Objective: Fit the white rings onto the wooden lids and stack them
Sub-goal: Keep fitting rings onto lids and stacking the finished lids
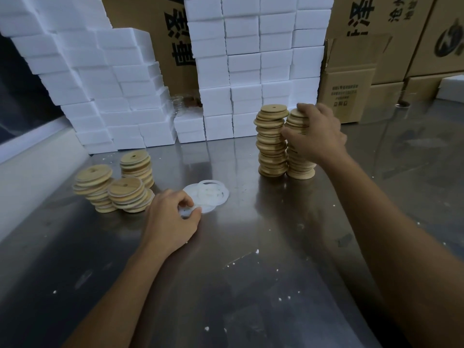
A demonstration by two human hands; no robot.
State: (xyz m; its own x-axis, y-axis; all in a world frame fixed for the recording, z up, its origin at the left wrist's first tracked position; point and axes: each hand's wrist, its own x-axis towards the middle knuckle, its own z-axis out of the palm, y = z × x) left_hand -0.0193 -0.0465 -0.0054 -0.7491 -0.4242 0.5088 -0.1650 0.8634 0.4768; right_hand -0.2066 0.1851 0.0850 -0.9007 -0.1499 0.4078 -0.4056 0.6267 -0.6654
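Two tall stacks of wooden lids stand side by side on the steel table point(251, 247): the left tall stack point(272, 141) and the right tall stack point(300, 159). My right hand point(316, 134) grips the top lids of the right tall stack, fingers curled over them. A small pile of white rings point(211, 194) lies flat at the table's middle. My left hand point(173, 217) pinches a white ring at the near edge of that pile. Three shorter, leaning stacks of wooden lids point(125, 192) stand to the left.
Walls of white foam boxes point(251, 71) rise along the table's far side. Brown cardboard cartons point(351, 89) stand behind and to the right. White foam crumbs dot the table. A pale ledge point(25, 177) runs along the left edge.
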